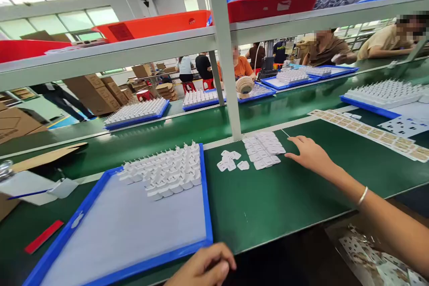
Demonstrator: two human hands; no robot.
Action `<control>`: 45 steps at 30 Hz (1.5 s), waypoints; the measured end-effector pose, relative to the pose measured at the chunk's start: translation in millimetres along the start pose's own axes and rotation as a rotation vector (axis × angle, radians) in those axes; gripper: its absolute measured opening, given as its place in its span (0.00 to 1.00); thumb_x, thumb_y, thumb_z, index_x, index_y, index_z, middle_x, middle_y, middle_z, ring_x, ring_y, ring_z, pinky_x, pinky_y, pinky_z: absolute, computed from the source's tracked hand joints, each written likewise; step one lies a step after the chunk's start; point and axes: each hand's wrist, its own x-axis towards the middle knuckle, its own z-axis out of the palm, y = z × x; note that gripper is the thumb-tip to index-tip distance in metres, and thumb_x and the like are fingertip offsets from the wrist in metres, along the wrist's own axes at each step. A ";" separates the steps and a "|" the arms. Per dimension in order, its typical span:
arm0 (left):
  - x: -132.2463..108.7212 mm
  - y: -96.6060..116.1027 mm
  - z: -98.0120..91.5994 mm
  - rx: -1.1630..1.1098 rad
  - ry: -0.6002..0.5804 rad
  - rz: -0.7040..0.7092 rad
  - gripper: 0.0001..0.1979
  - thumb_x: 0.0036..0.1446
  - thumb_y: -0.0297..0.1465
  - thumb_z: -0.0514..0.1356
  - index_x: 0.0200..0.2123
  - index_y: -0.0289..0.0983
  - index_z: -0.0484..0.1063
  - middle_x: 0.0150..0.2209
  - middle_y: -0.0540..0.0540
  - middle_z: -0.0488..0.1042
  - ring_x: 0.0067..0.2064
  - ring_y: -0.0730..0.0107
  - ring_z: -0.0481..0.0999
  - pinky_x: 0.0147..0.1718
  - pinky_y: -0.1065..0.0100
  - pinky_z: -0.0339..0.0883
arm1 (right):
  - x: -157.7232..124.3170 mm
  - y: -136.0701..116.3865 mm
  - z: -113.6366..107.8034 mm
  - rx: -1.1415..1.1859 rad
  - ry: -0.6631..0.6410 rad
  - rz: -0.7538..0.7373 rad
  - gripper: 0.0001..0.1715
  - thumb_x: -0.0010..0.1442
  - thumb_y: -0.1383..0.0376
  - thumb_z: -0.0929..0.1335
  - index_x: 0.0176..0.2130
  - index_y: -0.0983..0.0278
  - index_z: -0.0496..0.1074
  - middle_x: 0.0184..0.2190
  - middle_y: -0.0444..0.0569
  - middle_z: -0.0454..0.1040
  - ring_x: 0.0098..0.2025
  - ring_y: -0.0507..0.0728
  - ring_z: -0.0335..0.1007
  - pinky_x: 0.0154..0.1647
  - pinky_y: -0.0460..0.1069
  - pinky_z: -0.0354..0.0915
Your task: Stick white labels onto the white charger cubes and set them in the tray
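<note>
My right hand (pixel 310 155) reaches over the green bench, thumb and index finger apart, beside rows of flat white pieces (pixel 263 149). A thin white stick (pixel 285 133) meets the index fingertip; whether it is gripped is unclear. Left of the rows lie several loose white pieces (pixel 229 161). At the bottom edge, my left hand (pixel 204 267) is loosely curled by the near rim of a blue tray (pixel 207 214), with nothing visible in it. White moulded parts with upright pins (pixel 170 170) stand in rows at the tray's far side.
A shelf post (pixel 223 53) rises behind the white pieces. Sticker strips (pixel 368 134) and another loaded tray (pixel 382 98) lie to the right. A red strip (pixel 43 237) is at left. A bag of scraps (pixel 378 254) sits below the bench edge. Co-workers sit across the line.
</note>
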 end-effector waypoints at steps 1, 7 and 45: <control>7.6 7.4 1.0 -0.004 0.021 -0.004 0.18 0.71 0.44 0.54 0.45 0.36 0.74 0.34 0.50 0.72 0.38 0.70 0.72 0.42 0.67 0.69 | 7.8 -12.7 0.4 -0.005 -0.036 -0.026 0.34 0.66 0.56 0.69 0.67 0.63 0.65 0.65 0.61 0.67 0.66 0.69 0.64 0.62 0.58 0.64; 64.9 58.6 25.2 0.557 0.208 0.173 0.07 0.70 0.31 0.55 0.45 0.39 0.73 0.42 0.46 0.76 0.44 0.62 0.74 0.47 0.61 0.69 | 40.8 -25.0 -10.2 -0.128 -0.143 0.264 0.33 0.63 0.58 0.73 0.64 0.64 0.68 0.62 0.62 0.68 0.64 0.73 0.65 0.61 0.71 0.64; 49.0 26.5 10.4 -1.050 0.324 0.220 0.17 0.60 0.40 0.67 0.43 0.36 0.67 0.34 0.43 0.79 0.32 0.70 0.76 0.32 0.69 0.65 | 14.3 -122.3 26.6 0.629 -0.090 -0.635 0.17 0.68 0.56 0.65 0.50 0.63 0.74 0.49 0.57 0.78 0.52 0.64 0.74 0.55 0.61 0.69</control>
